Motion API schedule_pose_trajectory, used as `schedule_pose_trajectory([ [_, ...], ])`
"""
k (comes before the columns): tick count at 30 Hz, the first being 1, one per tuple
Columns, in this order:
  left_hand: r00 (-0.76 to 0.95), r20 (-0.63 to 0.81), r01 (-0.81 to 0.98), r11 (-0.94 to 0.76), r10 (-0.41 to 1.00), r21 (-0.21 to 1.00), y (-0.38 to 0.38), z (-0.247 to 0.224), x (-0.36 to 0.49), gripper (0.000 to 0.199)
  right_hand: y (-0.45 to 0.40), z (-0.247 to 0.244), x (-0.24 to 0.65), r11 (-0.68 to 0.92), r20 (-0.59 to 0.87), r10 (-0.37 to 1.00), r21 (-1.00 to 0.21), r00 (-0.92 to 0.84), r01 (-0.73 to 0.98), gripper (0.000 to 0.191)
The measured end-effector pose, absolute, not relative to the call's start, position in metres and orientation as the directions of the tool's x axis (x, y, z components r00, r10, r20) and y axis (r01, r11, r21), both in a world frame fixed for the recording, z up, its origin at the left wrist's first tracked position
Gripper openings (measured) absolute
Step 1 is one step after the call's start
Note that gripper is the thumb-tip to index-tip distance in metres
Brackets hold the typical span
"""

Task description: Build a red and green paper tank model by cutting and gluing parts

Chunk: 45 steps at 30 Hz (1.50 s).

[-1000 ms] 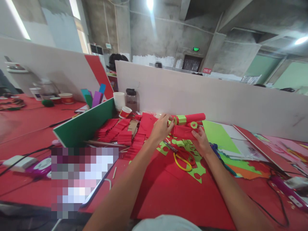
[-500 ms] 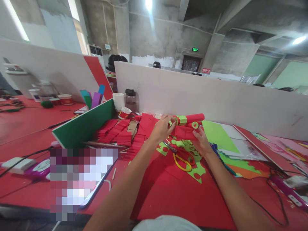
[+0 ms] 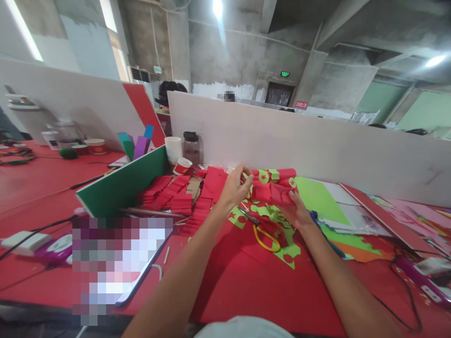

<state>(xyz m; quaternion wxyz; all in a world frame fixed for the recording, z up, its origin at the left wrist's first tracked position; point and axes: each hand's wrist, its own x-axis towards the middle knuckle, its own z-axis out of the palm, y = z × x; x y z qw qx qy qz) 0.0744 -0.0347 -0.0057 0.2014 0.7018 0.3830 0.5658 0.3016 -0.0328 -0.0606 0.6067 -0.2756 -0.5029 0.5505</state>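
A red paper model (image 3: pixel 273 192) with a rolled red paper tube (image 3: pixel 287 173) along its back is held above the table. Lime-green discs with red stars, one a disc (image 3: pixel 263 176) on its left and one on its right, and a green band (image 3: pixel 274 175) decorate it. My right hand (image 3: pixel 297 206) grips the model's right end, fingers partly hidden beneath. At its left end is my left hand (image 3: pixel 235 186), fingers curled with a gap to the thumb; nothing plainly shows in them. Below lie yellow-handled scissors (image 3: pixel 268 238) on lime-green cut-out scraps (image 3: pixel 287 256).
Left of the model are stacked red paper pieces (image 3: pixel 181 203), beside a green board (image 3: pixel 123 180). Paper cups (image 3: pixel 174 148) and a dark-lidded bottle (image 3: pixel 191 146) stand behind. A blurred lit screen (image 3: pixel 141 253) lies front left. Green sheets (image 3: pixel 322 199) lie right; a white partition (image 3: pixel 299 136) runs across the back.
My left hand has drawn slightly left, away from the green disc it was touching, which now shows fully. The model has turned a little in my right hand.
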Motion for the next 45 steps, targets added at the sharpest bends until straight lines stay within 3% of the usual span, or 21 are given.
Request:
schedule_pose_trajectory([
  [6, 0.195, 0.595, 0.189, -0.626, 0.779, 0.757, -0.042, -0.006, 0.079, 0.023, -0.032, -0.061, 0.304, 0.166, 0.26, 0.946, -0.902, -0.195, -0.398, 0.045],
  [14, 0.184, 0.572, 0.18, -0.599, 0.8, 0.78, -0.039, -0.006, 0.082, 0.027, -0.034, -0.064, 0.303, 0.173, 0.264, 0.94, -0.914, -0.216, -0.367, 0.038],
  [20, 0.207, 0.55, 0.03, -0.567, 0.809, 0.823, -0.041, -0.005, 0.08, 0.026, -0.033, -0.064, 0.305, 0.144, 0.24, 0.943, -0.919, -0.23, -0.367, 0.045],
  [31, 0.237, 0.537, -0.041, -0.544, 0.81, 0.838, -0.04, -0.006, 0.079, 0.026, -0.034, -0.065, 0.306, 0.125, 0.234, 0.942, -0.91, -0.24, -0.396, 0.04],
  [37, 0.12, 0.546, -0.134, -0.531, 0.829, 0.837, -0.034, -0.006, 0.078, 0.029, -0.035, -0.067, 0.306, 0.088, 0.217, 0.95, -0.876, -0.225, -0.474, 0.033],
  [41, 0.016, 0.542, -0.095, -0.538, 0.84, 0.837, -0.025, -0.008, 0.077, 0.032, -0.035, -0.066, 0.306, 0.076, 0.217, 0.951, -0.856, -0.221, -0.512, 0.032],
  [45, 0.076, 0.516, 0.007, -0.517, 0.853, 0.856, -0.023, -0.01, 0.076, 0.034, -0.035, -0.065, 0.308, 0.054, 0.202, 0.952, -0.853, -0.232, -0.519, 0.039],
])
